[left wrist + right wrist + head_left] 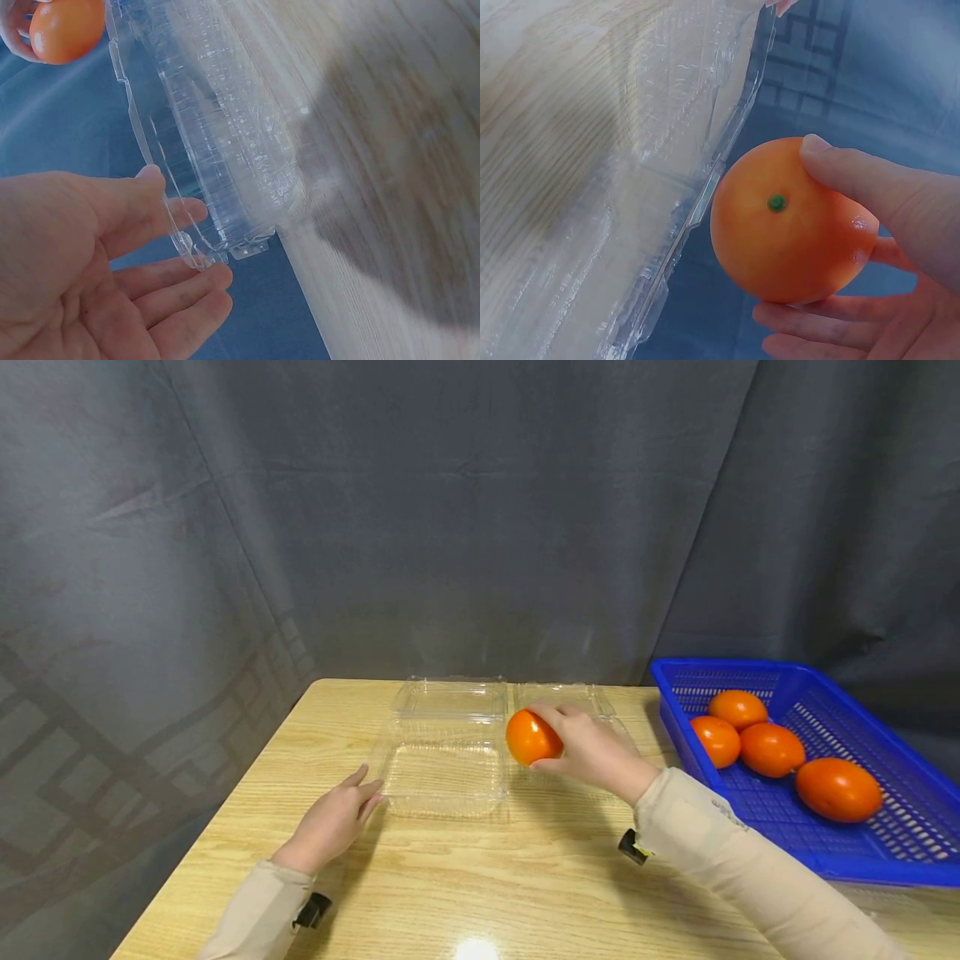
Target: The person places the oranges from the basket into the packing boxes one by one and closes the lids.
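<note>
My right hand (592, 752) grips an orange (533, 737) between thumb and fingers, just above the gap between two clear plastic clamshell boxes. In the right wrist view the orange (780, 225) shows a small green stem nub. The left clamshell box (446, 777) lies with its lid folded back behind it. At its left edge, my left hand (333, 818) pinches the rim lightly with thumb and index finger. In the left wrist view the clear rim (135, 124) runs past the thumb tip. The right clamshell box (566, 697) is partly hidden by my right hand.
A blue plastic basket (813, 672) with several oranges (772, 749) stands on the right of the wooden table (465, 868). A dark grey curtain (480, 527) hangs behind the table's back edge.
</note>
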`<state>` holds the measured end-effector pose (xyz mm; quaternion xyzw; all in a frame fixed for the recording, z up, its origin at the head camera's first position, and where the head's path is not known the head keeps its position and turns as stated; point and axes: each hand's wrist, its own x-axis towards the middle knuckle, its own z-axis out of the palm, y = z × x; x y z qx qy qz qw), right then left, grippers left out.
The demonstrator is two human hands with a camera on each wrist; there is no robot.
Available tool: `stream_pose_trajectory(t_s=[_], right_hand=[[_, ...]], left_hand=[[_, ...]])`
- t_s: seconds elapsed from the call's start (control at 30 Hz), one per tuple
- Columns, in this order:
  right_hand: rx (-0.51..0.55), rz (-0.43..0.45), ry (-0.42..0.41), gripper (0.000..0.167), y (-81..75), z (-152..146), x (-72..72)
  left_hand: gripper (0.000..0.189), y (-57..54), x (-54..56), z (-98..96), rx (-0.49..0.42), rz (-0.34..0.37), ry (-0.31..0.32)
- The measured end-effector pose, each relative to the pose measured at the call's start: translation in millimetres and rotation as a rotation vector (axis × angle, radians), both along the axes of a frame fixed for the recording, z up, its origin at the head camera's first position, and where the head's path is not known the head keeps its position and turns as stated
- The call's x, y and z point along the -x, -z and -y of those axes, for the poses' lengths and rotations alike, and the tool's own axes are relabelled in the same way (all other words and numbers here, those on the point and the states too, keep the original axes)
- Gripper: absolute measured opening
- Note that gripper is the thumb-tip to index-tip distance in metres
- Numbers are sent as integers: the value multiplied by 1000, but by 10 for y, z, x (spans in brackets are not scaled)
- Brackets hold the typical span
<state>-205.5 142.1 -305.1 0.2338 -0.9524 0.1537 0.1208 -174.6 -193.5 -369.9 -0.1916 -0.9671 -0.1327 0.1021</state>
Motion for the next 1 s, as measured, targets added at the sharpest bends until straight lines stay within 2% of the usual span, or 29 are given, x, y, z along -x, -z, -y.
stream_pose_trajectory(t_s=[0.6,1.0], right_hand=[[19,32,-30,76,37,90,-3],[24,13,-45,75,84,149,-8]], left_hand=[[30,-1,-3,-7,-7,-5,1],[30,5,-2,-11,-8,-11,-3]])
